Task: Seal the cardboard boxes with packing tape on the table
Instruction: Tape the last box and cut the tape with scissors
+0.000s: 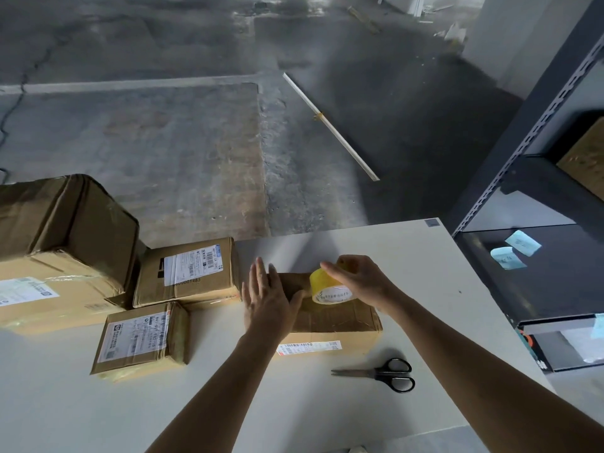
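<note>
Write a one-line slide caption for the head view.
Left hand presses flat on a cardboard box while the right hand grips a yellow tape roll on it; scissors lie nearby.

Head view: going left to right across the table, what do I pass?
Large cardboard box → labelled box → left hand, flat on the box being sealed → yellow tape roll, gripped by the right hand → dark metal shelving.

brown box point(333, 318) flat on table point(425, 273) | yellow tape roll point(328, 286) upright atop box
</note>
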Tool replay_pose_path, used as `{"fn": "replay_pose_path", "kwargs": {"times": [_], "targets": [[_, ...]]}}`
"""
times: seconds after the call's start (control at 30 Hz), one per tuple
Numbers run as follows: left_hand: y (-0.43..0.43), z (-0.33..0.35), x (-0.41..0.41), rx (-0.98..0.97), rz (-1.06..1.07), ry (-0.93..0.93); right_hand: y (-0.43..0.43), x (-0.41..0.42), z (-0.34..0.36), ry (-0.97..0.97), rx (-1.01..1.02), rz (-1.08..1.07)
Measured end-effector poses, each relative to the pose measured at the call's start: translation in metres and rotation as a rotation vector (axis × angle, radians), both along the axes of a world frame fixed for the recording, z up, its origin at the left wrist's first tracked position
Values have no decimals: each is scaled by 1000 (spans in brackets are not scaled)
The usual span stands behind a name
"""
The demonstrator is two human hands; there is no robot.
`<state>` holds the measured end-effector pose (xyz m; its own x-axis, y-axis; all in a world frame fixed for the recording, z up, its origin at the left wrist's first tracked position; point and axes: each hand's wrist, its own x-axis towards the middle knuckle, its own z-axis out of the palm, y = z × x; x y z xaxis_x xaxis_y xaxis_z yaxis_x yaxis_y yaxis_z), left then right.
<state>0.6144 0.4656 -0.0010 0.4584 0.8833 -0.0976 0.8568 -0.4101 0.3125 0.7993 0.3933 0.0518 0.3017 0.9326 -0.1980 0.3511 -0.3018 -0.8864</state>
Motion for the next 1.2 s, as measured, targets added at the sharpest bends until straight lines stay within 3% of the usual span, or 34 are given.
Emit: {"fn": "replay_pose_path", "kwargs": {"times": [0.13,0.47,0.8,1.03,1.2], "targets": [[-5,-4,17,60,-298,-34,-4,3,-7,196,0,-110],[-3,-8,18,45,-299,-45,1,-6,-20,307,13,-205],[-2,-14,18,127,-286,-66,-15,31,6,-94,21,-258],[0,-17,17,125,-303,-50,-33,46,24,-526,52,-256],[-1,-14,16,116,-304,-53,-41,53,32,-848,-41,-104]]}}
